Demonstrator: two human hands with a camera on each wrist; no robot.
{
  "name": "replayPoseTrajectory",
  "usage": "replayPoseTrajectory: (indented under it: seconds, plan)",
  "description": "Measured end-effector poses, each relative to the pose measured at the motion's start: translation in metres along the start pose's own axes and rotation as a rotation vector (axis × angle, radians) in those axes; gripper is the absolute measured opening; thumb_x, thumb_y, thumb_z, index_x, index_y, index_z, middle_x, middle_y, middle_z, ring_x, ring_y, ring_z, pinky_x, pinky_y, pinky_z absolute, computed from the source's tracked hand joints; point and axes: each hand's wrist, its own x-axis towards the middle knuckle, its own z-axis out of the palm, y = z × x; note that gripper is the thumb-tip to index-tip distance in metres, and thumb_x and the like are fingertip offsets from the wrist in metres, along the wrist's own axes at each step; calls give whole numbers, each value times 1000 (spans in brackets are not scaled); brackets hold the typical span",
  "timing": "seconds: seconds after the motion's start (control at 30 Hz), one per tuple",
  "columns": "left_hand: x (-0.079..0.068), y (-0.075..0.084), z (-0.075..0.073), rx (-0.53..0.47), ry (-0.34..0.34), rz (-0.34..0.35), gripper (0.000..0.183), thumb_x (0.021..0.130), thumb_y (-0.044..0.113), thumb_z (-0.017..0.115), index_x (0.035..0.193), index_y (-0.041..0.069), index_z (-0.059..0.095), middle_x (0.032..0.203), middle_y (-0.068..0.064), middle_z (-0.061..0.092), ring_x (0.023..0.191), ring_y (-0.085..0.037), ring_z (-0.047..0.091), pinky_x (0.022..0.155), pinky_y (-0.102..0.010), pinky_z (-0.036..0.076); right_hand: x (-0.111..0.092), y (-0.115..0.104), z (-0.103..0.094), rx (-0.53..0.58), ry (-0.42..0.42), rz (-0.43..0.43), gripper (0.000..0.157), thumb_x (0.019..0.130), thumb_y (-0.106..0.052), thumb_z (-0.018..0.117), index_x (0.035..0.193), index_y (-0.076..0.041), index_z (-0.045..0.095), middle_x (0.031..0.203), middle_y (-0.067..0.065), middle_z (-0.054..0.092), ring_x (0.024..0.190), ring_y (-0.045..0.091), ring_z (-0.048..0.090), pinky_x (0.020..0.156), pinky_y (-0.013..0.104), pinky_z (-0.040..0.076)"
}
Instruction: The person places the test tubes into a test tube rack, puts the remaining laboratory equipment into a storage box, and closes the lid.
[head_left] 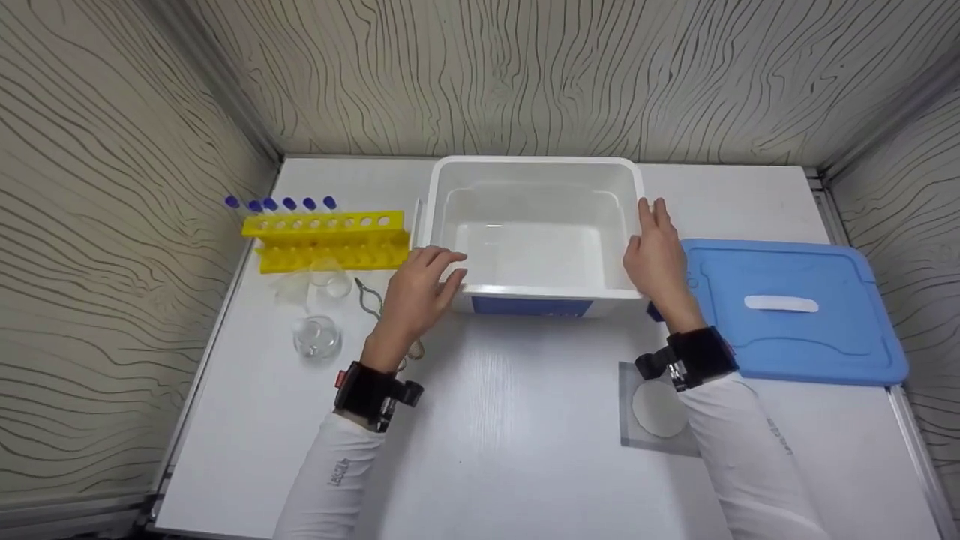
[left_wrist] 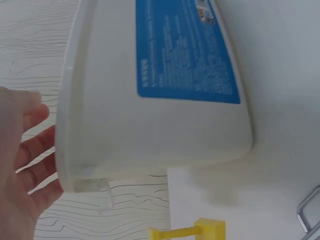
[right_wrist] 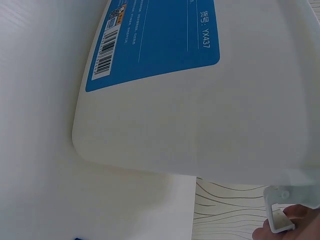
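Observation:
A white plastic bin (head_left: pixel 534 290) stands lidless at the back middle of the table, a blue label (left_wrist: pixel 185 55) on its front wall. At its front left corner is my left hand (head_left: pixel 418 291), thumb and fingers spread apart over the rim. In the left wrist view those fingers (left_wrist: pixel 36 172) show beyond the rim, loosely extended. My right hand (head_left: pixel 657 259) lies against the bin's right side, fingers pointing away along the rim. In the right wrist view, its fingertips (right_wrist: pixel 262 233) are beside a white side latch (right_wrist: pixel 281 227), with the rest of the hand mostly out of frame.
Right of the bin lies a blue lid (head_left: pixel 795 341) with a white handle. A gauze square (head_left: pixel 660 409) is partly under my right forearm. At left are a yellow rack (head_left: pixel 326 244) with purple-capped tubes (head_left: pixel 289 203), clear glassware (head_left: pixel 316 337) and metal tongs (head_left: pixel 367 296).

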Motion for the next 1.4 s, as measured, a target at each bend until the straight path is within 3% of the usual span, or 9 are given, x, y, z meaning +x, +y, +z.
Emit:
replayPoseTrajectory:
  seconds: [0.17, 0.37, 0.7, 0.97, 1.23, 1.4]
  plan:
    - [16, -9, -7, -7, 7, -124, 24, 98, 27, 61, 116, 14, 69, 113, -8, 68, 107, -26, 62, 92, -37, 54, -5, 0, 1, 12, 7, -1, 57, 96, 0, 42, 151, 8, 30, 156, 38, 22, 140, 57, 32, 110, 68, 35]
    - [35, -18, -9, 1, -80, -303, 33, 99, 28, 59, 129, 15, 63, 134, -11, 60, 124, -30, 56, 105, -43, 50, -10, 1, 1, 17, 21, -6, 56, 96, -1, 42, 150, 9, 31, 156, 39, 23, 139, 58, 33, 107, 69, 37]
    - [49, -30, 6, -30, -230, -461, 60, 99, 30, 56, 153, 12, 36, 157, -19, 36, 141, -35, 42, 118, -49, 37, -18, 2, 0, 39, 31, 10, 55, 97, -1, 42, 150, 8, 32, 156, 38, 23, 140, 58, 31, 107, 69, 37]
    - [47, -30, 14, -89, -232, -458, 56, 102, 18, 49, 155, 7, 32, 153, -20, 43, 143, -33, 42, 122, -46, 32, -24, 0, -2, 21, 22, 12, 56, 97, -1, 42, 151, 7, 30, 156, 39, 22, 139, 58, 33, 104, 69, 40]
    - [43, -28, 12, -61, -254, -429, 54, 103, 13, 43, 155, 5, 31, 149, -20, 49, 140, -33, 45, 122, -43, 33, -28, 2, -4, 30, 23, 6, 57, 95, -2, 41, 150, 8, 32, 154, 40, 25, 139, 57, 33, 102, 70, 41]
    - [40, -28, 12, -47, -252, -427, 53, 103, 13, 42, 154, 5, 32, 150, -20, 49, 141, -33, 45, 122, -43, 32, -24, 1, -9, 35, 11, 24, 56, 94, -5, 45, 147, 8, 38, 151, 41, 31, 133, 60, 41, 97, 71, 44]
